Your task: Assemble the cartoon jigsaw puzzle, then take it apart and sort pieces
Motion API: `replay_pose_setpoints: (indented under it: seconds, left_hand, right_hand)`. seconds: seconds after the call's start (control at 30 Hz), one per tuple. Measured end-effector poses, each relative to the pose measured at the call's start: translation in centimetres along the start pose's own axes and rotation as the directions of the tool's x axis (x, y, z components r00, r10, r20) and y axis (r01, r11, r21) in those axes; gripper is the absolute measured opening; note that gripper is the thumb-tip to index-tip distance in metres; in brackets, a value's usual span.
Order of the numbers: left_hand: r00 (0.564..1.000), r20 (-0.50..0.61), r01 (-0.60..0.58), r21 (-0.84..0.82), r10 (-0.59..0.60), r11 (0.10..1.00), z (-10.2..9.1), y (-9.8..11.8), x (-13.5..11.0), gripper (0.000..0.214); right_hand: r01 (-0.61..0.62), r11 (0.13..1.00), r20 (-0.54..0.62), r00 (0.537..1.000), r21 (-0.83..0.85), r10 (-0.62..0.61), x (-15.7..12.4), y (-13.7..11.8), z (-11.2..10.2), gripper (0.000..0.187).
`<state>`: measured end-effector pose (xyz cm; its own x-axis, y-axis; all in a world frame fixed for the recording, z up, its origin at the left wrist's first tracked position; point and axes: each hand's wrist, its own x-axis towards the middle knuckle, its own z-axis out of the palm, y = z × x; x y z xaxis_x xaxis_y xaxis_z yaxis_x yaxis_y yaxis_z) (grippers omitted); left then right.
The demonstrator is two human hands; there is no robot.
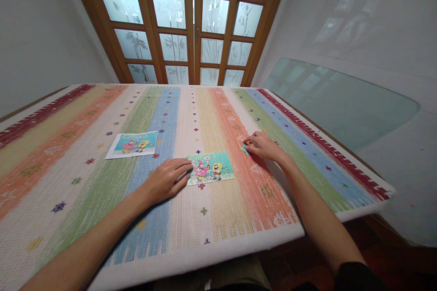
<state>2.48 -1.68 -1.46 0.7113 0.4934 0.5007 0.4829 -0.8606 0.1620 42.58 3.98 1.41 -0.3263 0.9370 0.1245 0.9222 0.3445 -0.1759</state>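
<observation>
A jigsaw puzzle (223,168) with cartoon figures on a teal background lies flat on the striped cloth. My left hand (170,178) rests at its left edge, fingers stretched out and the tips touching the puzzle. To the right of the puzzle, my right hand (261,145) is closed in a pinch on a small teal puzzle piece (245,148), just above or on the orange stripe. The fingers partly hide this piece. Left of the puzzle lies a printed picture (134,144) with the same cartoon scene, on white paper.
A striped, patterned cloth (102,200) covers the table, whose front edge runs close to my body. Beyond the far edge stand wooden doors (194,32) with frosted panes. A glass panel (337,100) leans on the right wall.
</observation>
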Motion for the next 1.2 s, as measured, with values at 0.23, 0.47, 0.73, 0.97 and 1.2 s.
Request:
replay_pose_setpoints:
  seconds: [0.23, 0.47, 0.73, 0.97, 1.2]
  left_hand:
    - [1.000, 0.007, -0.013, 0.001, 0.013, 1.000, 0.2, -0.1, 0.0, 0.026]
    - [1.000, 0.002, -0.019, 0.016, 0.019, 1.000, 0.1, 0.0, 0.1, 0.025]
    - [1.000, 0.002, -0.025, 0.020, 0.025, 0.999, 0.0, 0.1, 0.2, 0.025]
    - [1.000, 0.002, -0.030, 0.036, 0.030, 0.999, 0.0, 0.1, 0.2, 0.026]
    - [0.999, -0.006, -0.031, 0.028, 0.031, 0.999, 0.1, 0.0, 0.1, 0.025]
  right_hand:
    - [0.021, 0.996, -0.001, 1.000, 0.084, -0.021, 0.4, 0.9, 0.6, 0.014]
    - [-0.027, 0.996, -0.006, 1.000, 0.090, 0.027, 0.3, 1.3, 0.0, 0.012]
    - [-0.054, 0.959, 0.258, 0.966, 0.277, -0.020, -0.6, 0.7, -2.1, 0.022]
    - [-0.024, 0.942, 0.278, 0.958, 0.334, -0.074, -0.7, 0.7, -2.3, 0.032]
    - [-0.061, 0.917, 0.298, 0.952, 0.394, -0.065, -0.8, 1.2, -1.9, 0.040]
